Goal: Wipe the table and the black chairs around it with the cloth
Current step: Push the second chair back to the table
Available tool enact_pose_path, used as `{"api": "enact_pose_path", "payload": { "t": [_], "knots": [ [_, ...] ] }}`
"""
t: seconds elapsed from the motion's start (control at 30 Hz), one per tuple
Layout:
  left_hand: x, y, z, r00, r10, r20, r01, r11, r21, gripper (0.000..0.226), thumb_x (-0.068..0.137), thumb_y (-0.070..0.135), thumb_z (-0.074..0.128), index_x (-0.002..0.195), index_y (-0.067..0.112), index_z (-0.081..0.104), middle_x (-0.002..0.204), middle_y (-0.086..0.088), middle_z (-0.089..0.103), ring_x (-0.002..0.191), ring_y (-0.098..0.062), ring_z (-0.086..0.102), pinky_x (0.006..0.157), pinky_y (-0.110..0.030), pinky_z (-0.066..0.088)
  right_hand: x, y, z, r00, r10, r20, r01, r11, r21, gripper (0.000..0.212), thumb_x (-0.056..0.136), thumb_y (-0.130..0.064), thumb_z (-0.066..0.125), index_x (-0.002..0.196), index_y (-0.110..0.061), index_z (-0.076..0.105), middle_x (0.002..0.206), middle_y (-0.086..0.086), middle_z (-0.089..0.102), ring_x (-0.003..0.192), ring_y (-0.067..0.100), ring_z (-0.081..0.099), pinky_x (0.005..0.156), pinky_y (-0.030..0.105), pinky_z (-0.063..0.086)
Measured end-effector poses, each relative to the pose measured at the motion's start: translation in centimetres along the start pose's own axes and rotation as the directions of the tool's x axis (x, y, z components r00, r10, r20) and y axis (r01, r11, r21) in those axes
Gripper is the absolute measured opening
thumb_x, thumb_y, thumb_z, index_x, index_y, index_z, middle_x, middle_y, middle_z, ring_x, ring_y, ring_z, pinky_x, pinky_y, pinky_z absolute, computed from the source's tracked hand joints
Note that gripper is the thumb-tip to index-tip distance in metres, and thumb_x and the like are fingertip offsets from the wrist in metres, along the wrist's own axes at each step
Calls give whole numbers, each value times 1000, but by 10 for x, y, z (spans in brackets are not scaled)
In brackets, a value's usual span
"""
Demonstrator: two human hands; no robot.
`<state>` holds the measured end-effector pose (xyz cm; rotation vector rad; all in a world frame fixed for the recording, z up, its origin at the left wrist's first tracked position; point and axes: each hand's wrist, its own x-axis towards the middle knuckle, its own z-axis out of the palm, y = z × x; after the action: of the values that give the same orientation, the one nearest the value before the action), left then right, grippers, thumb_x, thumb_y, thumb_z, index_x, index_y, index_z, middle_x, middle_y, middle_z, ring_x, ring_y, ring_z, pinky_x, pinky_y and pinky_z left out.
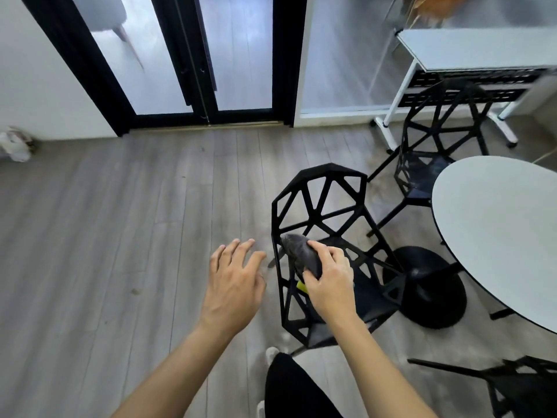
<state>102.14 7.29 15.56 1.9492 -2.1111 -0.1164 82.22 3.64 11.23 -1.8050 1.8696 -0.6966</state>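
A black lattice chair stands in front of me, its back toward me. My right hand grips a dark grey cloth and presses it against the chair's back frame; a bit of yellow shows under the hand. My left hand hovers open, fingers spread, just left of the chair, touching nothing. The round white table sits to the right on a black pedestal base. A second black chair stands behind it, and a third shows at the bottom right.
A grey wood floor spreads to the left. Black-framed glass doors close the far side. A white rectangular desk on wheels stands at the back right. My dark trouser leg is at the bottom.
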Motion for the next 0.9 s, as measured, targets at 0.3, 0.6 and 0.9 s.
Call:
{"api": "enact_pose_path", "payload": {
  "t": [0.3,0.6,0.9],
  "knots": [
    [145,-43,2,991,112,77,-120,986,112,42,89,34,54,130,26,59,145,-6,53,140,-31,42,116,-53,29,127,-1,39,993,86,-81,-79,993,86,56,86,-27,71,138,-35,51,122,-9,49,110,15,50,102,42,45],
    [293,-44,13,927,345,144,-364,921,138,42,86,27,67,127,22,62,141,-11,55,136,-36,47,114,-55,33,235,13,24,957,245,-154,-238,969,62,55,86,-25,71,138,-32,53,118,-8,49,108,16,49,102,41,43],
    [436,-3,85,590,745,312,-791,611,37,40,82,21,62,122,19,60,135,-11,56,130,-35,48,114,-53,34,266,46,43,787,535,-306,-536,839,90,59,85,-24,73,139,-34,52,121,-6,51,111,20,52,102,42,44]
  ]
}}
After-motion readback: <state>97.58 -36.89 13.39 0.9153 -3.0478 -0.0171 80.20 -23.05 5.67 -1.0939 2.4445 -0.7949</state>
